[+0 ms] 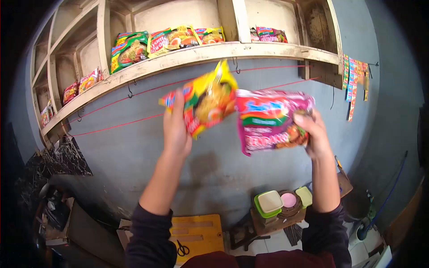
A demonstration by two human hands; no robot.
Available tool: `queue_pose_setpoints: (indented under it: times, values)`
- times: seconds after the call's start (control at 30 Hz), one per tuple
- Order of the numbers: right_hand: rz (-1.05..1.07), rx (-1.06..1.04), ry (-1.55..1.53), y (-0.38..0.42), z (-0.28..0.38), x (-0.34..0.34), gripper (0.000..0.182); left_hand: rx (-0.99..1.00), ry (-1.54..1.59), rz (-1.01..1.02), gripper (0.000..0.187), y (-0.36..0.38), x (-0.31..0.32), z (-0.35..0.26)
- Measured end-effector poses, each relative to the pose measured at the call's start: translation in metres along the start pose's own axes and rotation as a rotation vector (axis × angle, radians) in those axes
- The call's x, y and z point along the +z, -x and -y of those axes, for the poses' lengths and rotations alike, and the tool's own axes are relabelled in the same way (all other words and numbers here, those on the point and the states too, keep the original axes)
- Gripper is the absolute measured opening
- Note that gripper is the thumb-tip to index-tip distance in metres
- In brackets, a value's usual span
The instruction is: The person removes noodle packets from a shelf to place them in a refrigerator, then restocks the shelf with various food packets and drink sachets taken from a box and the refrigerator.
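Note:
My left hand (178, 123) grips a yellow, red and green instant noodle packet (209, 102), tilted, with its thumb along the left end. In my right hand (315, 134) is a purple instant noodle packet (268, 125), the thumb pressed on its front near the right edge. Both packets are raised in front of the grey wall, below the wooden shelf (210, 52), and their near edges meet or almost meet. On the shelf stand a green noodle packet (129, 52), a yellow noodle packet (175, 38) and a purple noodle packet (271, 35).
Metal hooks (130, 91) and red strings (116, 125) hang under the shelf. Sachet strips (353, 80) hang at the right. Below are a yellow table (205, 232) with scissors (182, 248), and a small wooden bench (266, 227) bearing lidded containers (270, 201).

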State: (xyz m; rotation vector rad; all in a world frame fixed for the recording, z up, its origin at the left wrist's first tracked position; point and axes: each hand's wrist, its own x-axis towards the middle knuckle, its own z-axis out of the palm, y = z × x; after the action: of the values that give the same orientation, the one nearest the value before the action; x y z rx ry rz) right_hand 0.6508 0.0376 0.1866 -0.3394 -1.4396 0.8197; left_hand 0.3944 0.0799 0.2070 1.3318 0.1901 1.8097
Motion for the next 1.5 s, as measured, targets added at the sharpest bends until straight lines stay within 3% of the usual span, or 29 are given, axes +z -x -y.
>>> queue_pose_setpoints:
  times: [0.07,0.1,0.17,0.23,0.27,0.47,0.63,0.73,0.8,0.83,0.9,0.93,1.0,1.13,1.2,1.3,1.37,1.5]
  values:
    - [0.178,-0.146,0.297,-0.037,0.025,0.013,0.047,0.097,-0.086,0.075,0.035,-0.036,0.029,-0.019]
    - [0.248,-0.22,0.299,-0.053,0.039,0.029,0.044,0.129,-0.123,0.111,0.035,-0.053,0.041,-0.028]
    - [0.277,-0.192,0.413,-0.077,0.069,0.048,0.036,0.099,-0.165,0.291,0.036,-0.085,0.059,-0.047]
    - [0.271,-0.173,0.357,-0.099,0.08,0.056,0.035,0.119,-0.226,0.344,0.037,-0.112,0.07,-0.063]
    - [0.273,-0.182,0.363,-0.11,0.08,0.057,0.035,0.224,-0.26,0.335,0.038,-0.123,0.073,-0.066]
    - [0.235,-0.551,0.38,-0.141,0.056,0.054,0.037,0.289,-0.483,0.214,0.041,-0.148,0.066,-0.072]
    - [0.161,-0.593,0.393,-0.15,0.043,0.054,0.038,0.276,-0.452,0.274,0.039,-0.163,0.055,-0.067]
    - [0.043,-0.614,0.415,-0.159,0.044,0.059,0.037,0.306,-0.463,0.187,0.033,-0.166,0.051,-0.065]
    - [-0.128,-0.649,0.489,-0.17,0.049,0.071,0.034,0.814,-1.329,0.109,0.029,-0.167,0.041,-0.066]
    - [-0.219,-0.614,0.664,-0.174,0.055,0.071,0.032,0.747,-1.82,-0.098,0.031,-0.165,0.037,-0.059]
    - [-0.291,-0.663,0.986,-0.191,0.065,0.081,0.04,0.498,-1.987,-0.111,0.032,-0.162,0.03,-0.051]
    - [-0.288,-0.668,0.986,-0.198,0.067,0.087,0.04,0.5,-1.986,-0.118,0.032,-0.165,0.028,-0.053]
    - [-0.365,-0.479,1.264,-0.209,0.069,0.106,0.047,0.515,-1.883,-0.111,0.038,-0.173,0.025,-0.056]
    - [-0.399,-0.404,1.167,-0.251,0.043,0.119,0.051,0.533,-1.915,0.005,0.048,-0.181,0.02,-0.074]
    - [-0.315,-0.139,0.797,-0.273,0.03,0.114,0.046,0.55,-1.878,-0.028,0.048,-0.178,0.016,-0.07]
    - [-0.238,-0.088,0.836,-0.293,0.012,0.118,0.05,0.611,-1.831,-0.057,0.044,-0.177,0.01,-0.063]
    - [-0.324,-0.066,0.971,-0.303,0.006,0.119,0.049,0.614,-1.872,-0.12,0.04,-0.178,0.01,-0.059]
    - [-0.149,0.175,1.02,-0.305,0.021,0.127,0.046,0.618,-1.844,-0.155,0.038,-0.175,0.01,-0.059]
